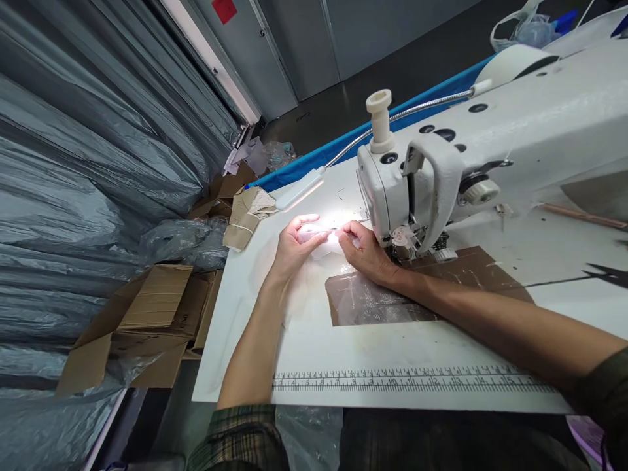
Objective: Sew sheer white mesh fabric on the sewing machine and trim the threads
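Under the bright lamp, my two hands meet over a small piece of pale, whitish fabric. My left hand closes on its left side, with the thumb on top and the fingers behind. From the right, my right hand pinches the other end with thumb and forefinger. Glare washes out the fabric's edges. Just right of my right hand stands the white sewing machine, its needle area partly hidden behind that hand and the machine's guard.
A gooseneck lamp reaches over the white table. A ruler strip runs along the front edge. Brown paper-like sheeting lies beneath my right forearm. Dark scissors lie at the right. Cardboard boxes stand left of the table.
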`<action>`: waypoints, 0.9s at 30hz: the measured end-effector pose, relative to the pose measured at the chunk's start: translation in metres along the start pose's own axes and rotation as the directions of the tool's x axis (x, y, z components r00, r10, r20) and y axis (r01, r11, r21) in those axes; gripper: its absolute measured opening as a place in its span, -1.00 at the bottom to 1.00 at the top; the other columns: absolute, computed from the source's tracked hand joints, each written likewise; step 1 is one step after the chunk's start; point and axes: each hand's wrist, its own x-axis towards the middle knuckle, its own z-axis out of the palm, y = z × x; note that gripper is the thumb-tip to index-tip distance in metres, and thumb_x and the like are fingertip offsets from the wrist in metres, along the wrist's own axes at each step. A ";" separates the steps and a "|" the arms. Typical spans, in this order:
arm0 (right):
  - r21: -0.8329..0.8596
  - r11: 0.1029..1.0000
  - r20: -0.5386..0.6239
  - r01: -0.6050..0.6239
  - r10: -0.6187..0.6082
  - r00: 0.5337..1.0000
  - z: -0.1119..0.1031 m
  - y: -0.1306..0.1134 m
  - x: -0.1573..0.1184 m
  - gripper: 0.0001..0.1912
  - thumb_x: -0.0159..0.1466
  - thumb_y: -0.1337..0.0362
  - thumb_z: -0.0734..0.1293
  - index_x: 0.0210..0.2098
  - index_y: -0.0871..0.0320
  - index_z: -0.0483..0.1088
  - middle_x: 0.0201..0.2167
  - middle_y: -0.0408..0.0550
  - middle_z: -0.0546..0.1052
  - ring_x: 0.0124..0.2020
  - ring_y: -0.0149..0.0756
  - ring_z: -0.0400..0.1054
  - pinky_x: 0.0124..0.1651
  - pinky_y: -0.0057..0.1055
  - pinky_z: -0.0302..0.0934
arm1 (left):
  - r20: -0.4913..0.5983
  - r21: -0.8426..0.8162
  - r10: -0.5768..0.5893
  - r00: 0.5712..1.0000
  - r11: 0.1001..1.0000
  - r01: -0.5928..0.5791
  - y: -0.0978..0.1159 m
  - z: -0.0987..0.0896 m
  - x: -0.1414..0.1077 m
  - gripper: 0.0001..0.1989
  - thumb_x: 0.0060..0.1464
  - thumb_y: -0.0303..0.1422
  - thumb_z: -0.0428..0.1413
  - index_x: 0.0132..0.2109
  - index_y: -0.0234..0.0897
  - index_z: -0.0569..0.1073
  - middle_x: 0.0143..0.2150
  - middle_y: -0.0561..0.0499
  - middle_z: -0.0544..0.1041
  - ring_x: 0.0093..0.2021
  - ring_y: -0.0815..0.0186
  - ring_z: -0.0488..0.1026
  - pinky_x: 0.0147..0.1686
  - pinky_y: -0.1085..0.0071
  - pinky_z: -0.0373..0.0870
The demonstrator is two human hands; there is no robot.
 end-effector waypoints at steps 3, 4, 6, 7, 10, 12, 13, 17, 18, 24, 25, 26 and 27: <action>0.000 1.000 0.004 0.003 -0.003 1.000 0.000 0.000 0.000 -0.79 0.24 0.11 0.15 -0.44 0.06 0.24 -0.45 -0.10 0.46 -0.37 -0.23 0.34 -0.29 -0.31 0.22 | 0.004 -0.014 -0.006 1.000 1.000 0.006 -0.001 0.001 -0.001 -0.48 -0.12 -0.27 0.40 0.02 -0.24 0.48 -0.24 -0.04 0.66 -0.24 0.22 0.60 -0.26 0.41 0.49; 0.002 1.000 0.007 0.003 -0.003 1.000 0.000 0.000 0.000 -0.79 0.24 0.11 0.15 -0.44 0.06 0.24 -0.44 -0.10 0.46 -0.36 -0.23 0.35 -0.27 -0.31 0.24 | 0.006 -0.017 -0.006 1.000 1.000 0.006 -0.001 0.001 -0.001 -0.48 -0.11 -0.27 0.40 0.02 -0.25 0.48 -0.23 -0.04 0.66 -0.22 0.21 0.60 -0.24 0.40 0.49; 0.010 1.000 0.011 0.002 -0.002 1.000 0.001 0.000 0.000 -0.80 0.23 0.10 0.16 -0.43 0.06 0.23 -0.42 -0.08 0.46 -0.34 -0.21 0.37 -0.23 -0.28 0.27 | 0.013 -0.026 -0.009 1.000 1.000 0.009 -0.001 0.001 -0.001 -0.49 -0.10 -0.27 0.40 0.02 -0.25 0.48 -0.23 -0.04 0.66 -0.20 0.21 0.61 -0.20 0.39 0.49; 0.014 1.000 0.011 0.002 -0.002 1.000 0.001 0.000 -0.001 -0.80 0.23 0.09 0.17 -0.42 0.06 0.24 -0.41 -0.07 0.47 -0.32 -0.19 0.38 -0.21 -0.26 0.28 | 0.015 -0.032 -0.008 1.000 0.999 0.009 -0.001 0.001 -0.002 -0.49 -0.09 -0.27 0.40 0.01 -0.25 0.48 -0.23 -0.04 0.66 -0.20 0.21 0.61 -0.18 0.39 0.49; 0.030 1.000 0.003 -0.003 0.002 1.000 0.001 0.000 -0.001 -0.81 0.21 0.09 0.19 -0.40 0.06 0.25 -0.40 -0.06 0.49 -0.29 -0.18 0.41 -0.16 -0.23 0.31 | 0.014 -0.033 -0.003 1.000 0.999 0.003 0.002 0.001 -0.003 -0.51 -0.08 -0.28 0.39 0.01 -0.25 0.48 -0.23 -0.04 0.66 -0.18 0.20 0.61 -0.14 0.36 0.49; 0.031 0.999 -0.003 -0.011 0.012 1.000 0.001 0.000 -0.002 -0.83 0.21 0.11 0.20 -0.39 0.05 0.26 -0.40 -0.07 0.50 -0.28 -0.17 0.41 -0.14 -0.22 0.32 | 0.003 -0.010 0.005 1.000 1.000 -0.005 0.004 0.002 -0.004 -0.52 -0.08 -0.29 0.39 0.00 -0.24 0.48 -0.23 -0.06 0.66 -0.16 0.18 0.61 -0.10 0.33 0.50; 0.028 0.999 -0.005 -0.017 0.017 1.000 0.001 -0.001 -0.002 -0.85 0.20 0.12 0.21 -0.39 0.05 0.27 -0.39 -0.07 0.50 -0.28 -0.17 0.41 -0.14 -0.22 0.33 | 0.000 0.004 0.008 1.000 1.000 -0.008 0.006 0.002 -0.004 -0.53 -0.08 -0.30 0.39 -0.01 -0.25 0.49 -0.22 -0.07 0.66 -0.15 0.16 0.61 -0.08 0.31 0.50; 0.017 1.000 -0.009 -0.025 0.025 1.000 0.001 0.001 -0.003 -0.89 0.16 0.16 0.23 -0.36 0.05 0.28 -0.36 -0.05 0.52 -0.28 -0.15 0.42 -0.16 -0.21 0.34 | -0.005 0.025 0.021 1.000 0.999 -0.021 0.008 0.004 -0.005 -0.56 -0.06 -0.31 0.38 -0.02 -0.25 0.49 -0.22 -0.08 0.66 -0.11 0.14 0.61 -0.01 0.25 0.48; 0.020 1.000 -0.009 -0.023 0.023 1.000 0.001 0.002 -0.003 -0.90 0.15 0.18 0.24 -0.36 0.05 0.28 -0.35 -0.05 0.52 -0.26 -0.15 0.43 -0.15 -0.22 0.35 | -0.009 0.024 0.023 1.000 0.999 -0.023 0.008 0.004 -0.005 -0.56 -0.06 -0.30 0.37 -0.01 -0.25 0.49 -0.22 -0.08 0.66 -0.11 0.14 0.61 -0.01 0.25 0.48; -0.011 1.000 -0.013 0.014 -0.014 1.000 0.005 0.009 -0.002 -0.95 0.10 0.30 0.23 -0.40 0.06 0.28 -0.31 -0.01 0.51 -0.20 -0.15 0.44 -0.07 -0.24 0.35 | 0.010 0.026 0.058 0.998 0.998 -0.058 0.005 0.004 -0.004 -0.58 -0.06 -0.33 0.36 -0.02 -0.23 0.50 -0.19 -0.08 0.65 -0.11 0.14 0.61 -0.05 0.27 0.50; -0.021 1.000 -0.015 0.017 -0.017 1.000 0.006 0.011 -0.002 -0.94 0.10 0.31 0.23 -0.39 0.05 0.29 -0.30 -0.01 0.52 -0.20 -0.15 0.43 -0.08 -0.24 0.35 | 0.014 0.035 0.078 0.997 0.996 -0.078 0.005 0.004 -0.004 -0.60 -0.06 -0.33 0.36 -0.04 -0.24 0.52 -0.18 -0.08 0.65 -0.10 0.15 0.61 -0.04 0.27 0.50; -0.028 0.999 -0.018 0.017 -0.018 1.000 0.006 0.012 -0.002 -0.94 0.10 0.32 0.23 -0.39 0.05 0.30 -0.30 -0.02 0.52 -0.19 -0.15 0.43 -0.08 -0.25 0.35 | 0.019 0.046 0.097 0.995 0.994 -0.098 0.005 0.004 -0.003 -0.63 -0.05 -0.33 0.36 -0.06 -0.24 0.53 -0.17 -0.08 0.65 -0.09 0.15 0.60 -0.02 0.27 0.50; -0.033 0.999 -0.022 0.016 -0.017 1.000 0.007 0.013 -0.002 -0.93 0.11 0.32 0.23 -0.38 0.05 0.31 -0.29 -0.02 0.53 -0.18 -0.14 0.43 -0.08 -0.25 0.35 | 0.024 0.054 0.112 0.993 0.992 -0.113 0.004 0.004 -0.003 -0.66 -0.05 -0.33 0.35 -0.09 -0.24 0.55 -0.16 -0.09 0.65 -0.08 0.15 0.60 -0.01 0.28 0.49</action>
